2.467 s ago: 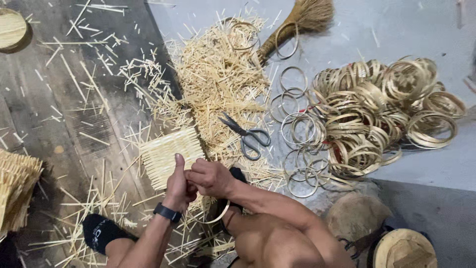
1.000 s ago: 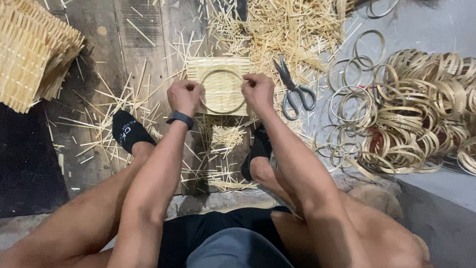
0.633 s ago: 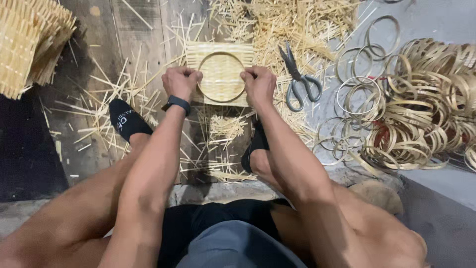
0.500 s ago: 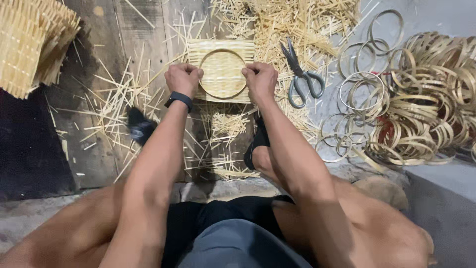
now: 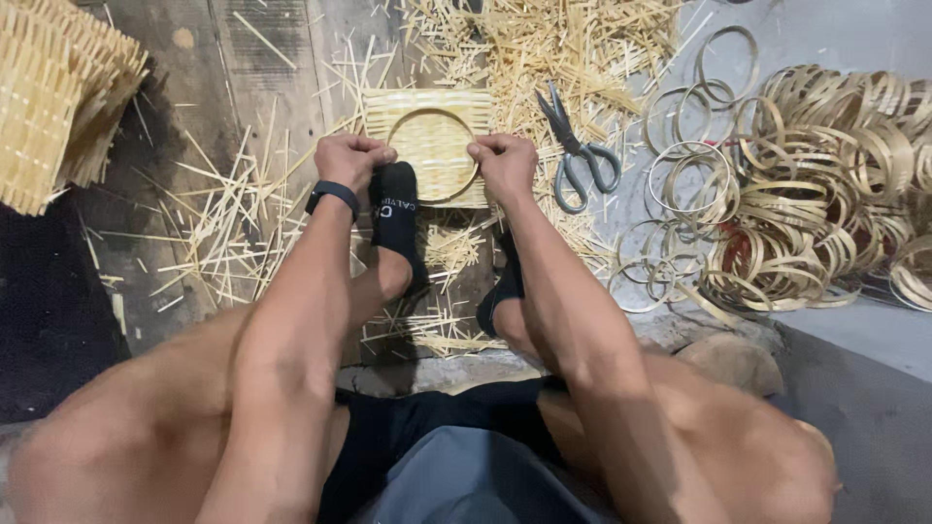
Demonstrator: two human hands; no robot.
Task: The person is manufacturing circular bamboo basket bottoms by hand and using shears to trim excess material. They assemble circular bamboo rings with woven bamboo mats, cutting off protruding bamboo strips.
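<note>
Your left hand [image 5: 349, 161] and right hand [image 5: 503, 165] pinch opposite sides of the bamboo ring [image 5: 433, 155], fingers closed on its rim, as it lies flat on the woven mat [image 5: 427, 103] at upper centre, equally near both.

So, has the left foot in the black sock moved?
Yes: the black-socked left foot swung in from outside the left forearm to the near edge of the square woven bamboo mat.
</note>
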